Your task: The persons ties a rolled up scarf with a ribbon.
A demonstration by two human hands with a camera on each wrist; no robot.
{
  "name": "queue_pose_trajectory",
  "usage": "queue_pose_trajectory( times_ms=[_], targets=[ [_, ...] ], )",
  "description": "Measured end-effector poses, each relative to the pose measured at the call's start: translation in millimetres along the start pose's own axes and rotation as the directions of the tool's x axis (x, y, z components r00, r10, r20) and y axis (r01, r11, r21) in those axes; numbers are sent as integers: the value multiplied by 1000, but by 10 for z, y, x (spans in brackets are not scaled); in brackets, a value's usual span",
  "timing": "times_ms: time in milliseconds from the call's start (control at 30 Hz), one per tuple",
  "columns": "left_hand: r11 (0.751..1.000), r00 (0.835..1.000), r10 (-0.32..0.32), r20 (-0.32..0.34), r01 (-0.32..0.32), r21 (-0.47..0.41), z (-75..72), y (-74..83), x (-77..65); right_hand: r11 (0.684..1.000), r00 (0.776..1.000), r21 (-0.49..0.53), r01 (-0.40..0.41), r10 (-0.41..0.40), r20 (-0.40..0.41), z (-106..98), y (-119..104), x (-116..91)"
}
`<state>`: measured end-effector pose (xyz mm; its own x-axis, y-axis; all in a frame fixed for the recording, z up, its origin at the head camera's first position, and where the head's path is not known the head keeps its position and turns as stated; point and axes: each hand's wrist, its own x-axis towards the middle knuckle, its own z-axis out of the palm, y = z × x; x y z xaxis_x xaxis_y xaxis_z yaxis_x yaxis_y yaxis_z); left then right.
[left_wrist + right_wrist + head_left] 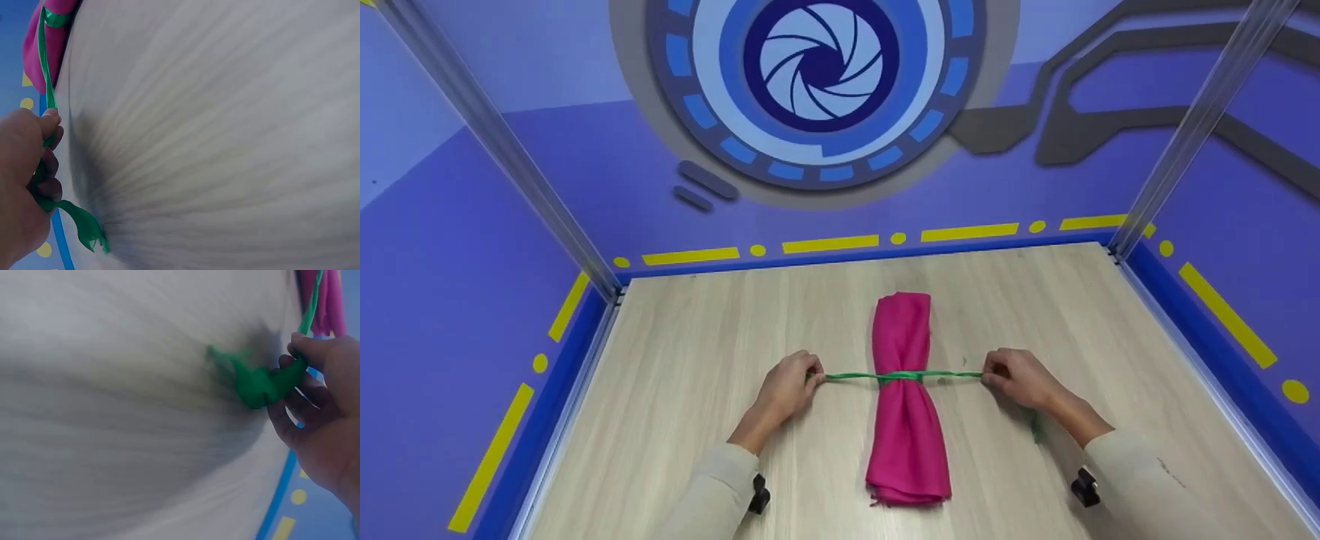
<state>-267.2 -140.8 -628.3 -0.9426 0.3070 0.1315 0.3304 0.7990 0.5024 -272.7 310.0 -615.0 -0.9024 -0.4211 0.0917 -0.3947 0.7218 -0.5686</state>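
A pink cloth (911, 446) lies long and thin near the middle of the wooden table (697, 337); a green ribbon (901, 376) goes around it and squeezes its middle small; the left hand (790, 386) pinches the ribbon on one side and the right hand (1020, 379) pinches it on the other, so it runs almost straight between them; a loose bit pokes out past each hand; the blue wall (562, 157) behind has a big round picture (821, 64) and yellow stripes (830, 244).
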Motion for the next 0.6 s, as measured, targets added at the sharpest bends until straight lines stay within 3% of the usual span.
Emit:
queue_pose_trajectory(
  times_ms=[133, 400, 600],
  targets=[
    [1000, 1000, -14, 13, 14, -25, 19, -65, -8, 999, 999, 19, -43, 44, -10, 65, 31, 13],
    [982, 996, -69, 52, 77, -171, 5, -145, 16, 985, 993, 133, -110, 114, -28, 86, 95, 14],
    [976, 993, -96, 70, 108, -191, 11, -120, 54, 978, 992, 174, -112, 120, -37, 50, 128, -6]
  ],
)
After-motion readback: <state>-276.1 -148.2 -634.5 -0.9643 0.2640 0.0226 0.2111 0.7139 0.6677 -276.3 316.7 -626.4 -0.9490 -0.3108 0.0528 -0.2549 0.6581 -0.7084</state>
